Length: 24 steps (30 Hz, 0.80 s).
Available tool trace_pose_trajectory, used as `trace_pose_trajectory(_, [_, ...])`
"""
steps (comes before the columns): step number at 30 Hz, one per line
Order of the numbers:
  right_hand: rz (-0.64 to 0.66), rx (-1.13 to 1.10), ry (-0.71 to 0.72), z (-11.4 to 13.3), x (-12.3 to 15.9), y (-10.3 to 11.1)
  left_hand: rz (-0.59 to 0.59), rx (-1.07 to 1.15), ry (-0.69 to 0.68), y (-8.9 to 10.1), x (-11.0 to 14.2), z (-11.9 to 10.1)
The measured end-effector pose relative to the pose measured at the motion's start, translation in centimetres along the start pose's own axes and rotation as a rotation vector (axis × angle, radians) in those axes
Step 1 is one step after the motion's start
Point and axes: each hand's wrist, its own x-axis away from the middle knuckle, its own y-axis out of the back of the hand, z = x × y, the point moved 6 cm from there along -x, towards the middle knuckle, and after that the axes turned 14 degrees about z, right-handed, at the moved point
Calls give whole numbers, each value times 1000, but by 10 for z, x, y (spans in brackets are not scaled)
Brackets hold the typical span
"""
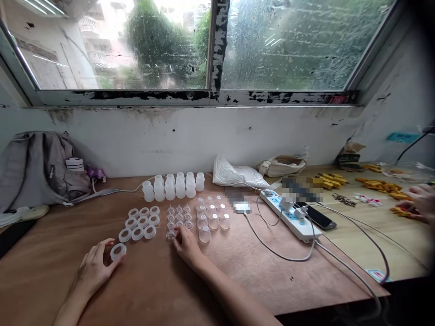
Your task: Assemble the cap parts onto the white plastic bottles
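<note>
My left hand (95, 265) grips a translucent white bottle collar ring (118, 251) between thumb and fingers, low over the table. My right hand (186, 244) has its fingers closed at the near end of the rows of clear bottle teats (179, 211), on a teat (171, 236); the fingertips partly hide it. More collar rings (137, 233) lie in rows beyond my left hand. Clear dome caps (204, 234) stand in rows to the right of the teats. Frosted small bottles (170, 190) stand upright behind them all.
A power strip (288, 216) with plugs and cables lies at the right, beside a phone (321, 217). White plastic bags (238, 172) and a grey backpack (41, 167) sit along the wall. At far right, another person's hand (423, 201) is among yellow pieces (384, 184).
</note>
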Motion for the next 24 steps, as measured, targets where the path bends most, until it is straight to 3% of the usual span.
trace_pose_trajectory(3, [3,77,-16,0,-2,-4,36,-31,7,-5,-3,2])
trace_pose_trajectory(7, [32,93,-21,2,-4,-3,-4,35,-46,2,-2,-7])
trace_pose_trajectory(10, [10,3,1,4,-3,3,9,174,-94,4,-1,-31])
trace_pose_trajectory(12, [-17,-80,29,6,-2,7,43,354,-57,-1,-6,-50])
trace_pose_trajectory(15, [-52,-183,66,10,-1,10,155,703,3,-21,-23,-84])
trace_pose_trajectory(20, [-244,-176,83,12,6,31,291,1140,-158,-48,-60,-138])
trace_pose_trajectory(24, [-298,-125,75,12,9,49,368,1282,-216,-62,-68,-154])
